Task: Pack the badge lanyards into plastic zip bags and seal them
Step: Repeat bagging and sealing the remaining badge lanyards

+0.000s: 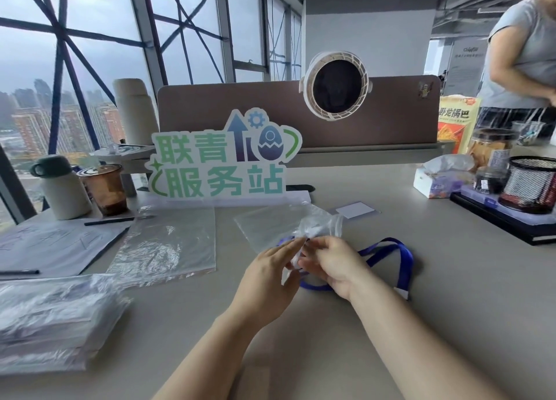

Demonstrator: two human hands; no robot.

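So right now my left hand and right hand are both up against the mouth of a clear zip bag in the middle of the desk, fingers pinching crumpled film between them, and the blue lanyard is only partly at the bag: one end disappears under my hands, the rest loops out on the desk to my right, ending in a pale tab near my right wrist. I can't tell how much ribbon is actually inside yet. The ribbon looks light and totally floppy, so I'd guess pushing it won't work; better to fold it into a bundle and pinch that. The bag is thin, slick and collapses on itself (the annoying part), so I'd hold it by the stiffer zip edge. Spare flat bag lies to my left, and a stack of bagged stuff sits at the near-left corner.
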